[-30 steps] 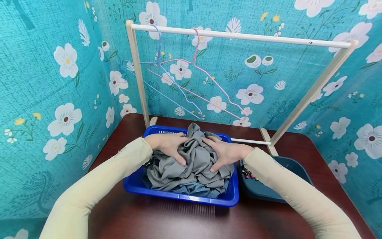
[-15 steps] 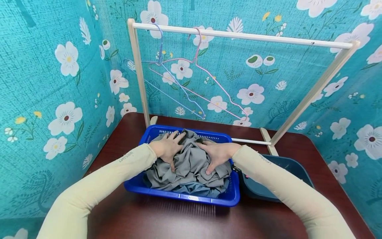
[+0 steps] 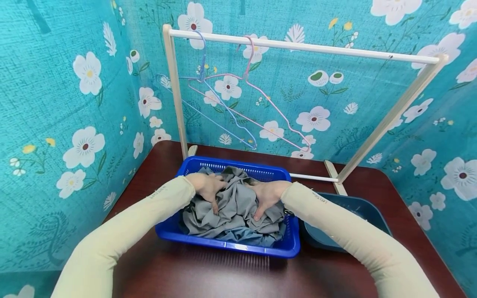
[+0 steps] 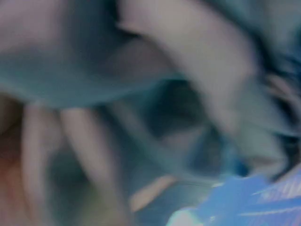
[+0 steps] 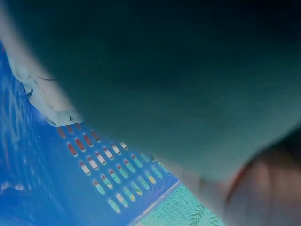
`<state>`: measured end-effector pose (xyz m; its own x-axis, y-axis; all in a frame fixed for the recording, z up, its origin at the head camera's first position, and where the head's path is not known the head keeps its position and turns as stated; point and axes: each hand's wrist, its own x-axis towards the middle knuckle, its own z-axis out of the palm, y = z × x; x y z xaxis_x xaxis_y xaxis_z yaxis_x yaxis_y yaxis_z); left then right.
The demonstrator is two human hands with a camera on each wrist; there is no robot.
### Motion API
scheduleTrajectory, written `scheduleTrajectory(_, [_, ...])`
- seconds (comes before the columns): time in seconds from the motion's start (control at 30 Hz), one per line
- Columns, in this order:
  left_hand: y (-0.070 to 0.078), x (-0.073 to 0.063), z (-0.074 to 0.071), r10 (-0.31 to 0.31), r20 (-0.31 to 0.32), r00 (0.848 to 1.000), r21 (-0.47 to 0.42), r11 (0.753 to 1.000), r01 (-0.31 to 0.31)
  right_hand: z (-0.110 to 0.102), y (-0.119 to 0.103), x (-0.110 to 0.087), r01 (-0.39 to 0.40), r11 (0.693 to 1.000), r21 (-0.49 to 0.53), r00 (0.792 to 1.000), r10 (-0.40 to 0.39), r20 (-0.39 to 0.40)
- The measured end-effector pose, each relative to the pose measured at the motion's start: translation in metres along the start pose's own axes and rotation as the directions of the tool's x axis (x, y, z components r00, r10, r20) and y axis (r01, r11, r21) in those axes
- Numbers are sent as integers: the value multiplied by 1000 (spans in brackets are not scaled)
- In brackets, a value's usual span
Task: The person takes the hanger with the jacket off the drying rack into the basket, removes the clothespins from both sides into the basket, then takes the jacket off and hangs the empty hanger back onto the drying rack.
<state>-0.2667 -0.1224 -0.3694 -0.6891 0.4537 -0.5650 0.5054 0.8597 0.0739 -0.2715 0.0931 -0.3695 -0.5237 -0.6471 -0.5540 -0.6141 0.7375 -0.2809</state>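
Observation:
A crumpled pile of grey cloth (image 3: 235,203) fills the blue plastic basket (image 3: 227,243), with a blue-grey cloth (image 3: 242,235) showing under its near edge. My left hand (image 3: 206,187) holds the pile's left side, fingers sunk into the folds and thumb on the near side. From the right, my right hand (image 3: 266,195) grips the pile, its thumb on top and its fingertips hidden in the fabric. Blurred folds of cloth (image 4: 202,61) fill most of the left wrist view. In the right wrist view, dark fabric (image 5: 155,75) hangs close before the slotted basket wall (image 5: 70,188).
A wooden rack with a white rail (image 3: 316,47) stands behind the basket. A blue hanger (image 3: 203,76) and a pink hanger (image 3: 246,76) hang from it. To the right, a dark blue bin (image 3: 357,203) sits partly under the right sleeve on the brown table (image 3: 238,273).
Both hands have sunk deeper into the grey cloth, and the raised peak has flattened. The spread left fingers have disappeared into the folds; the right hand has shifted slightly left.

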Motion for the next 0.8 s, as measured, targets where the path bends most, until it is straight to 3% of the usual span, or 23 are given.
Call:
scheduleTrajectory(0.17, [14, -34, -16, 23, -146, 989, -132, 990, -43, 0, 3, -1, 27, 1000, 2, 1000, -27, -5])
scheduleTrajectory(0.23, [24, -42, -15, 31, -168, 985, -104, 993, -49, -1, 3, -3, 13, 1000, 0, 1000, -13, -4])
scheduleTrajectory(0.3, [34, -46, -9, 1, -144, 990, -55, 998, -9, -2, 3, -5, -22, 1000, -10, 1000, 22, -3])
scheduleTrajectory(0.4, [43, -45, 1, -96, -72, 993, 38, 994, 99, -5, 2, -9, -75, 997, -28, 997, 75, -11])
scheduleTrajectory(0.5, [39, -37, 10, -170, -43, 985, 120, 977, 174, -7, 1, -13, -91, 995, -37, 995, 90, -29])
scheduleTrajectory(0.6, [27, -29, 15, -160, -20, 987, 119, 980, 161, -7, 1, -16, -77, 996, -32, 996, 76, -47])
scheduleTrajectory(0.8, [8, -16, 10, -101, -68, 993, -44, 994, 98, -3, -1, -12, -55, 997, -46, 998, 54, -31])
